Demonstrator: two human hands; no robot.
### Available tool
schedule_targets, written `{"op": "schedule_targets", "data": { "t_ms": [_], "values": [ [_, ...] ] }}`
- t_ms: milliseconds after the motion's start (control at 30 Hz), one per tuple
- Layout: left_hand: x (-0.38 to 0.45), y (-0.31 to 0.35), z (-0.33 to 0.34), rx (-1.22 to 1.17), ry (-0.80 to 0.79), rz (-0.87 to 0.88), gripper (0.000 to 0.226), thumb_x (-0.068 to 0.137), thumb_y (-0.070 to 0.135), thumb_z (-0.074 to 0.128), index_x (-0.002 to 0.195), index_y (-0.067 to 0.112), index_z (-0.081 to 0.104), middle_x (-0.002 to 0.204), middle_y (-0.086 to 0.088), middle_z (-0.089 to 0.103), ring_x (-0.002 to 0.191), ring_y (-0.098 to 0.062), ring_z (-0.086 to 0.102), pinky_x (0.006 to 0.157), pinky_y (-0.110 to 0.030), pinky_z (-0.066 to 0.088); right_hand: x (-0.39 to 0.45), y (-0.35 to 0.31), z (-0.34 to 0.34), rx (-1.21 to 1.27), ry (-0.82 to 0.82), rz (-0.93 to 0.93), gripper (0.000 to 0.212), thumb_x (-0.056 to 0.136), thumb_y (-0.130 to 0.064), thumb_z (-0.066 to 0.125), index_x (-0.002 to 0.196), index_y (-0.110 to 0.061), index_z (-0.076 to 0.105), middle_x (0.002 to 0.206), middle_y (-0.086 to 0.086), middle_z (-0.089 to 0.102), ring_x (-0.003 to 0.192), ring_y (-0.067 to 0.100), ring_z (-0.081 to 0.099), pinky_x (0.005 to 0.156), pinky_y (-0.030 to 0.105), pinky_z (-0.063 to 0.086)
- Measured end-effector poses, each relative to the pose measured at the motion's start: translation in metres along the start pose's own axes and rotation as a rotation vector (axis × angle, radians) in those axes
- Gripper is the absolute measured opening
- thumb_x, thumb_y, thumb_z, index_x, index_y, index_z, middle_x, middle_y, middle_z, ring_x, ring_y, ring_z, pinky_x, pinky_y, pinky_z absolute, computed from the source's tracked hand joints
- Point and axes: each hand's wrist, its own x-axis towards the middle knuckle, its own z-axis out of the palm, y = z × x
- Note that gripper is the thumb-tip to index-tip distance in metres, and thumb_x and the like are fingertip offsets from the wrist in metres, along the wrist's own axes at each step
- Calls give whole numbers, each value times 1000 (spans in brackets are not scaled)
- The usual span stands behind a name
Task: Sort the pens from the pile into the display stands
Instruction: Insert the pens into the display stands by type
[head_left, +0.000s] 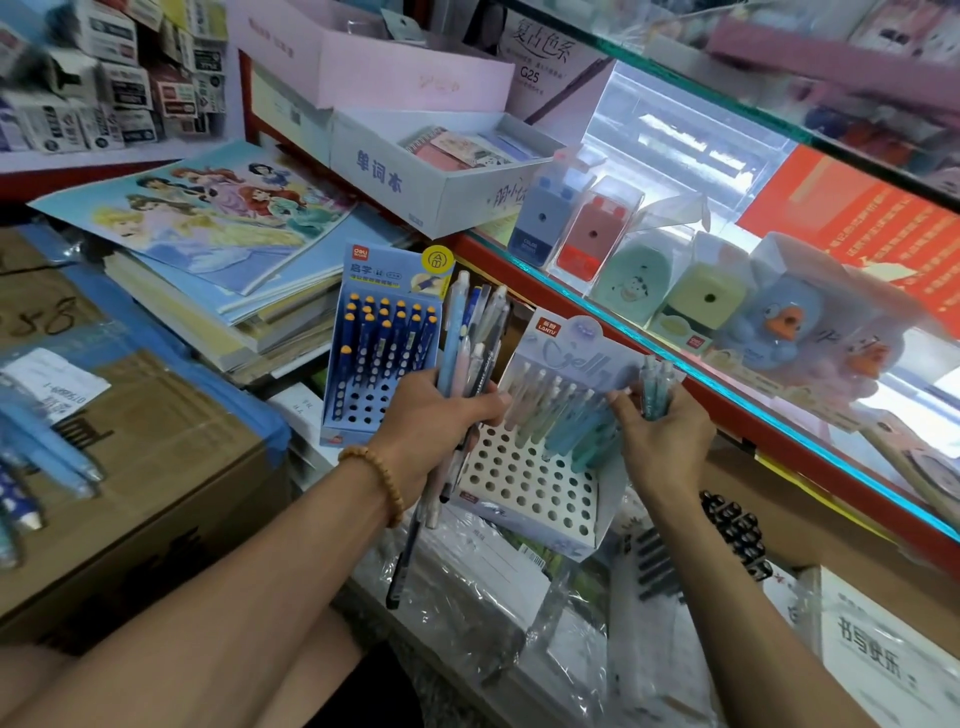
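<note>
my left hand (441, 415) grips a mixed bundle of pens (470, 338); my right hand (662, 431) pinches a few teal pens (655, 387) beside the white stand (524, 483). both stands, including the blue stand (382, 338), are partly filled, many holes empty.

Your bundle of mixed pens (470, 332) stands fanned upright, pale blue, pink, white and navy barrels together. A few teal pens (655, 387) sit apart to the right. The white stand (524, 483) tilts back, pastel pens filling its upper holes. The blue stand (382, 338) holds navy, orange-capped pens, perhaps three rows.
</note>
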Motion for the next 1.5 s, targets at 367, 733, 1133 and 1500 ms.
{"op": "schedule_targets", "data": {
  "t_ms": [367, 733, 1133, 1500],
  "values": [
    [-1, 1, 0, -4, -6, -8, 16, 81, 8, 75, 94, -1, 70, 68, -6, 67, 71, -25, 57, 49, -22, 47, -1, 6, 0, -83, -13, -20, 13, 88, -24, 72, 95, -16, 65, 90, -2, 67, 83, 13, 66, 71, 30, 57],
    [-3, 2, 0, 10, 6, -14, 19, 80, 8, 76, 94, -3, 70, 71, -9, 68, 73, -25, 59, 50, -23, 48, 3, 1, -8, -128, -242, -53, 16, 90, -21, 70, 79, -20, 59, 97, 5, 62, 84, 22, 64, 63, 26, 51],
    [-10, 4, -1, 40, 20, -21, 20, 81, 7, 75, 96, -4, 68, 75, -13, 70, 54, -11, 57, 45, -18, 44, -4, -12, -5, -170, -322, 46, 10, 92, -20, 67, 84, -14, 67, 86, 8, 70, 79, 27, 69, 71, 52, 59],
    [-16, 5, 0, 78, 31, 19, 14, 76, 7, 80, 83, 6, 68, 79, -18, 67, 71, -22, 60, 50, -21, 49, -24, -48, 0, 805, -355, 551, 26, 99, -30, 52, 87, -10, 63, 67, 1, 60, 55, 8, 50, 55, 21, 43]
  ]
}}
